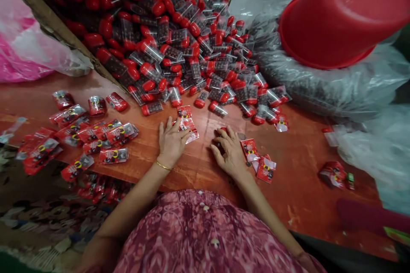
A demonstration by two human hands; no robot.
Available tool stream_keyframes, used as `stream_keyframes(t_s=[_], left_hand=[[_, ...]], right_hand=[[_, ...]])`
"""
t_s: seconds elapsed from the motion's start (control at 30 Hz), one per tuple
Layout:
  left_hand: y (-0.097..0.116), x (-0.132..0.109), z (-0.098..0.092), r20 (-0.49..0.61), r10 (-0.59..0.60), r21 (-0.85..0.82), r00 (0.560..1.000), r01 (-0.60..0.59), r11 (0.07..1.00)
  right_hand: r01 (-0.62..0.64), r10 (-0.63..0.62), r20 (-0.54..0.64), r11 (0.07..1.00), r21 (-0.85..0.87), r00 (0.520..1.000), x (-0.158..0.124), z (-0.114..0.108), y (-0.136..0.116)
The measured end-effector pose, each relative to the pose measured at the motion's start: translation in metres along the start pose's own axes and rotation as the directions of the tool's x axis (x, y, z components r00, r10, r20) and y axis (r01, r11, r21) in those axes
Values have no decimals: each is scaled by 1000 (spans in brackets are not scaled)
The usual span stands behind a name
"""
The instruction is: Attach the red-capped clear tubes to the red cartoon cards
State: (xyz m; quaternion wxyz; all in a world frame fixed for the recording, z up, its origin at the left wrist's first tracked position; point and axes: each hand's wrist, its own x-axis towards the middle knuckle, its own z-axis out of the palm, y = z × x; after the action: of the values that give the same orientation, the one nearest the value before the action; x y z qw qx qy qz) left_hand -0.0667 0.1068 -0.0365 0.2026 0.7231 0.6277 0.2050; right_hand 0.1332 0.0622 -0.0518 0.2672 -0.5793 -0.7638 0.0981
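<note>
My left hand (172, 141) lies flat on the red-brown tabletop (297, 179), fingers apart, its thumb side against a few printed red-and-clear plastic packets (187, 124). My right hand (229, 153) curls over a small red-capped item (221, 133), partly hidden by my fingers. Beside that hand lie more packets (258, 161). A large heap of clear tubes with red caps and dark contents (166, 47) spreads just beyond both hands. Further packets (92, 136) are scattered on the table to the left. A gold bangle (163, 165) circles my left wrist.
A tilted red plastic basin (336, 19) rests on a clear bag of dark items (320, 83) at the upper right. A wooden board edge (48, 21) borders the heap. A pink plastic bag (22, 47) lies at the left, and a whitish bag (378, 149) at the right.
</note>
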Motion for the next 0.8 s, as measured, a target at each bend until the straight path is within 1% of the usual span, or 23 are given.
stream_keyframes(t_s=[0.07,0.13,0.2,0.27,0.3,0.33,0.4,0.43,0.47,0.5,0.53,0.57,0.6,0.63,0.67,0.7,0.73,0.77,0.8], left_hand=[[-3,0,3,-21,16,44,1000,-16,999],[-4,-3,4,-59,19,28,998,-18,999],[0,-7,3,-106,8,-20,994,-10,1000],[7,-11,0,-162,-1,-76,987,-11,997],[11,-12,-3,-189,-1,-103,982,-19,995],[16,-14,-5,-210,4,-128,978,-32,991],[23,-16,-10,-237,20,-180,971,-64,982],[27,-18,-12,-244,22,-212,970,-75,974],[29,-19,-14,-250,7,-255,968,-73,964],[31,-20,-16,-244,-33,-316,969,-48,947],[32,-22,-17,-216,-101,-401,971,6,916],[33,-23,-18,-146,-181,-502,973,85,861],[34,-24,-19,-27,-255,-606,967,187,773],[35,-25,-20,128,-301,-693,945,302,654],[36,-26,-21,286,-309,-751,907,412,516],[37,-27,-21,413,-289,-780,864,499,377],[39,-27,-22,493,-266,-795,829,553,249],[41,-27,-22,532,-254,-806,808,575,139],[43,-26,-22,545,-260,-817,797,575,49]], right_hand=[[-6,6,-28,1000,-8,1000,0,0,-1],[-26,27,-95,1000,16,995,2,0,-7],[-68,85,-142,991,116,986,6,0,-18],[-149,190,-111,941,305,975,13,2,-31],[-200,250,-66,885,420,966,18,4,-37],[-249,302,-12,807,536,953,23,5,-43],[-302,361,82,614,729,929,34,8,-52],[-306,372,108,529,792,922,38,8,-55],[-297,380,114,469,832,918,42,9,-57],[-287,390,108,436,853,915,44,9,-58],[-279,407,92,428,860,909,46,8,-58],[-276,430,71,435,857,900,46,8,-58],[-276,453,48,452,848,890,45,7,-57],[-279,471,27,475,834,882,43,6,-57],[-282,479,9,502,817,878,41,6,-57],[-281,474,-5,531,799,880,39,5,-57],[-276,456,-13,561,781,890,37,5,-58],[-268,430,-13,585,765,903,35,4,-60],[-261,407,-9,602,755,913,34,4,-61]])
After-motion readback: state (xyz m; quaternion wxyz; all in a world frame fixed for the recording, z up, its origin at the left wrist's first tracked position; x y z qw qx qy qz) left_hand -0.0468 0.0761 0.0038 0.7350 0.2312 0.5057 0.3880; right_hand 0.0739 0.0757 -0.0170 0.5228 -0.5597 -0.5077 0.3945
